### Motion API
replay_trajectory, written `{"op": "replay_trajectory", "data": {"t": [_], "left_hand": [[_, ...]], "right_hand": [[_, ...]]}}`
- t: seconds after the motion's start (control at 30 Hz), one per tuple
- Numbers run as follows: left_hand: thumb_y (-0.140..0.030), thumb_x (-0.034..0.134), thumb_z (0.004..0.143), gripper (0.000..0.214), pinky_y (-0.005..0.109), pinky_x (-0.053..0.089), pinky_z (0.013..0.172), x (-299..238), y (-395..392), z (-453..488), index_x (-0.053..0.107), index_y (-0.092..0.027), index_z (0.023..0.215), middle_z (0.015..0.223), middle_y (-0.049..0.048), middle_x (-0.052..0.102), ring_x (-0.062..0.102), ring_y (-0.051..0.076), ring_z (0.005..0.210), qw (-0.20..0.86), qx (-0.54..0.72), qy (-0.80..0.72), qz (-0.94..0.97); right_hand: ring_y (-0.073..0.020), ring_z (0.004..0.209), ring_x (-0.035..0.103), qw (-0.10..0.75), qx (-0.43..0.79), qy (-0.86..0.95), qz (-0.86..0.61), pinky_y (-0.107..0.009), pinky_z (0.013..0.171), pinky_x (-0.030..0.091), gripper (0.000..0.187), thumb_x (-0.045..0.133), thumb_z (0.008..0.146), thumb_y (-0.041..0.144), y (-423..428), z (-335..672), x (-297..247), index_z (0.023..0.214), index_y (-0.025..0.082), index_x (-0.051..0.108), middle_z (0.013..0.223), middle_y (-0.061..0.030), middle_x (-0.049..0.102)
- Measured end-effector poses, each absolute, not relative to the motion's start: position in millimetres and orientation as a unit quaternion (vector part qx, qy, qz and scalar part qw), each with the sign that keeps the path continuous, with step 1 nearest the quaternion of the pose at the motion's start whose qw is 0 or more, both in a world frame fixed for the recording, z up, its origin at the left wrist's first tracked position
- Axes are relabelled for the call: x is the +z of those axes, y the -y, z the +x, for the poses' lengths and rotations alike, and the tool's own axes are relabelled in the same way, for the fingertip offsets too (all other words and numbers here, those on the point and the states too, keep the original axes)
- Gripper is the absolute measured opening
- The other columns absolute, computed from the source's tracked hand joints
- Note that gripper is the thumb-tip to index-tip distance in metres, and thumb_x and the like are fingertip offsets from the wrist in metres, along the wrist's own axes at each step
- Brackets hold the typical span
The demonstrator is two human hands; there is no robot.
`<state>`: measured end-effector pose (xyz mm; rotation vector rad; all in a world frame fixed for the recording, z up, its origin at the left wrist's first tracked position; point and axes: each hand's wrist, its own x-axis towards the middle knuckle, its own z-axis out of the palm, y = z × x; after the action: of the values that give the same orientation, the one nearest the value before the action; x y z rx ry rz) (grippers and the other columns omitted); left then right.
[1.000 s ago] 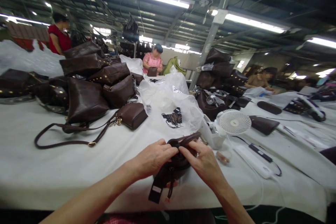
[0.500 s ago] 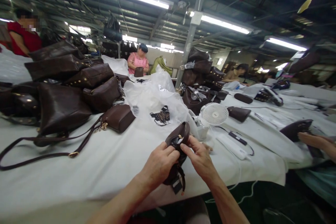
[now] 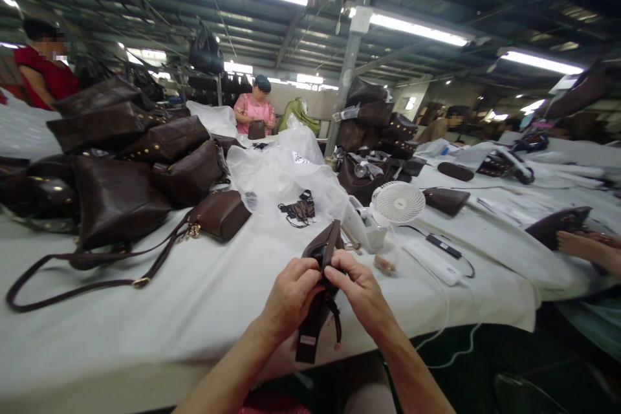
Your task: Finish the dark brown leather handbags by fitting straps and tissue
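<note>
Between my hands, near the table's front edge, is a small dark brown leather pouch [image 3: 315, 247] with its mouth parted. My left hand [image 3: 294, 291] pinches the left rim, fingertips partly inside the opening. On the other side, my right hand [image 3: 356, 284] grips the right edge, thumb on the rim and fingers behind. A black tag [image 3: 306, 348] and a short strap with a zip pull [image 3: 336, 325] hang from the pouch's lower end. What lies inside is hidden by my fingers.
Brown bags [image 3: 116, 200] are heaped at left, beside a small bag with a long strap [image 3: 223, 215]. Clear plastic wrapping [image 3: 281, 168] and black tags [image 3: 298, 208] lie ahead. A white fan [image 3: 398, 202] and power strip [image 3: 431, 262] stand right. A co-worker's hand [image 3: 582, 247] is far right.
The pouch's rim has been turned more upright and its opening looks narrower. The hanging tag has swung left and shows a pale label. Both hands stay on the pouch, shifted slightly left.
</note>
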<state>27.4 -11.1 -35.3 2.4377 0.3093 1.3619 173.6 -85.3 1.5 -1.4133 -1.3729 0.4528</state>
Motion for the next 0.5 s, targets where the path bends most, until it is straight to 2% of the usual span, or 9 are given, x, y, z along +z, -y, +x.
{"op": "replay_trajectory", "data": {"t": [0.1,0.2,0.3,0.37,0.5], "left_hand": [[-0.018,0.048,0.095,0.010,0.033,0.054,0.082,-38.6,9.7,28.5,0.057,-0.018,0.099,0.098,0.0073,0.064,0.059,0.019,0.093,0.192,0.493,-0.110,0.841],[-0.017,0.048,0.094,0.028,0.036,0.055,0.087,-41.4,8.5,27.8,0.052,-0.019,0.121,0.109,0.0096,0.060,0.060,0.020,0.099,0.190,0.506,-0.114,0.833],[-0.016,0.044,0.095,0.043,0.035,0.057,0.086,-40.0,6.8,26.3,0.046,-0.024,0.137,0.126,0.0123,0.050,0.059,0.020,0.104,0.150,0.485,-0.117,0.854],[-0.016,0.044,0.095,0.042,0.034,0.057,0.086,-38.2,6.0,25.7,0.049,-0.024,0.135,0.129,0.0130,0.047,0.058,0.021,0.110,0.128,0.473,-0.117,0.864],[-0.016,0.048,0.093,0.034,0.044,0.054,0.093,-41.0,11.3,27.1,0.054,-0.021,0.127,0.140,0.0172,0.040,0.048,0.029,0.124,0.076,0.490,-0.158,0.854]], "right_hand": [[-0.0219,0.096,0.055,0.538,0.177,0.572,-0.594,-0.034,0.089,0.043,0.025,0.056,0.085,0.036,85.2,167.3,1.7,0.065,0.021,0.058,0.094,-0.0043,0.061],[-0.0234,0.103,0.053,0.548,0.169,0.558,-0.599,-0.037,0.095,0.039,0.021,0.057,0.085,0.033,85.1,160.7,-0.3,0.068,0.021,0.062,0.102,-0.0058,0.060],[-0.0231,0.099,0.054,0.569,0.138,0.549,-0.596,-0.037,0.093,0.042,0.018,0.059,0.085,0.031,84.6,153.9,-4.7,0.070,0.022,0.063,0.097,-0.0056,0.061],[-0.0223,0.096,0.056,0.586,0.115,0.546,-0.588,-0.036,0.090,0.044,0.019,0.060,0.084,0.030,84.6,150.3,-8.0,0.067,0.022,0.062,0.092,-0.0051,0.061],[-0.0228,0.099,0.059,0.600,0.120,0.563,-0.556,-0.036,0.092,0.047,0.019,0.063,0.085,0.033,87.1,155.1,-13.0,0.070,0.022,0.066,0.095,-0.0063,0.064]]}}
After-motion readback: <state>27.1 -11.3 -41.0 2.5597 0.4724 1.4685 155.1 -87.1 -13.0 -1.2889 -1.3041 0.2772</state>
